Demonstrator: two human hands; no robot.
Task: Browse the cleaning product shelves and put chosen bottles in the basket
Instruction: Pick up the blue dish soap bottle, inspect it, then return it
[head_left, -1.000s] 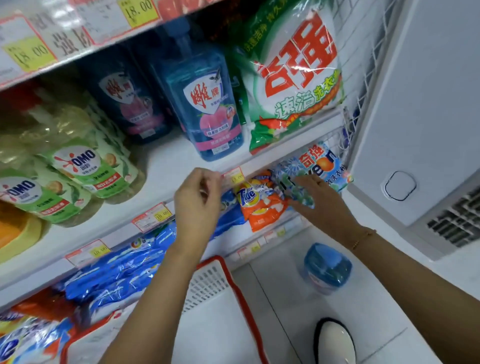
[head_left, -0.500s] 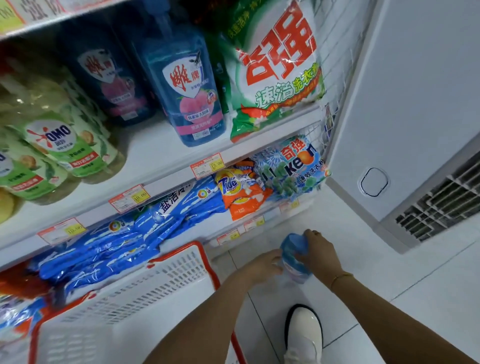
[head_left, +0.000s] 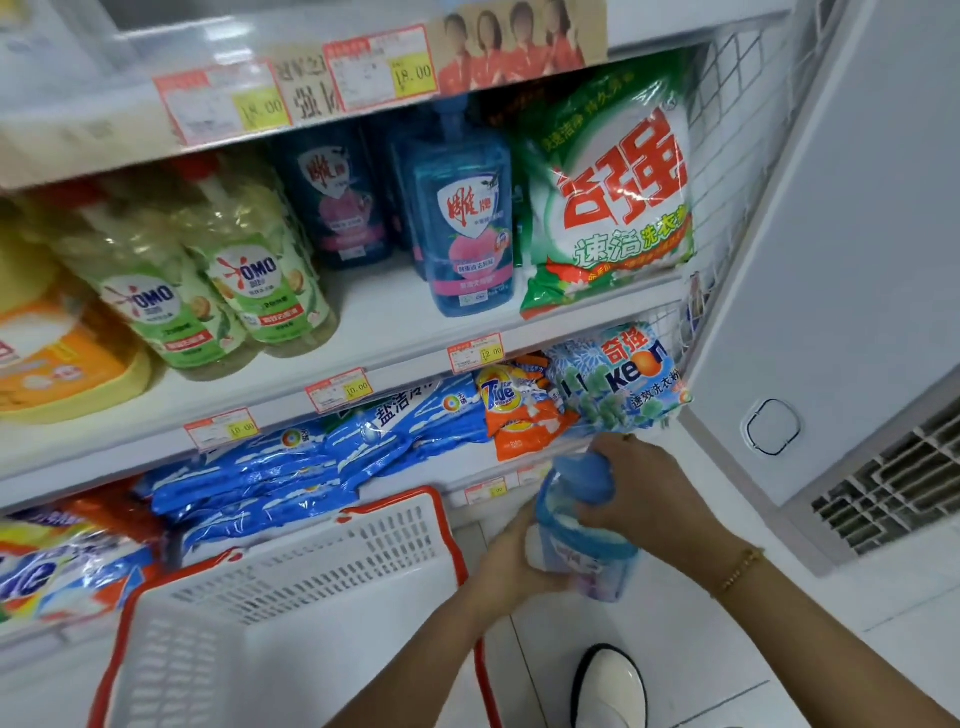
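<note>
A blue bottle (head_left: 584, 540) with a white and pink label is held off the floor, just right of the basket. My right hand (head_left: 654, 504) grips its blue cap end from above. My left hand (head_left: 511, 564) holds its lower body from the left. The white basket (head_left: 311, 597) with a red rim stands on the floor at lower left and looks empty. On the middle shelf stand blue pump bottles (head_left: 462, 218) and yellow-green OMO bottles (head_left: 254, 265).
A big green and white powder bag (head_left: 613, 197) fills the shelf's right end. Blue bags (head_left: 311, 457), an orange Tide bag (head_left: 519, 405) and a Keon bag (head_left: 618, 379) lie below. A white freezer cabinet (head_left: 831, 260) stands to the right. My white shoe (head_left: 610, 686) is on the tiles.
Both hands left the lower shelf, went down to the blue bottle on the floor and lifted it. The view has tilted upward.
</note>
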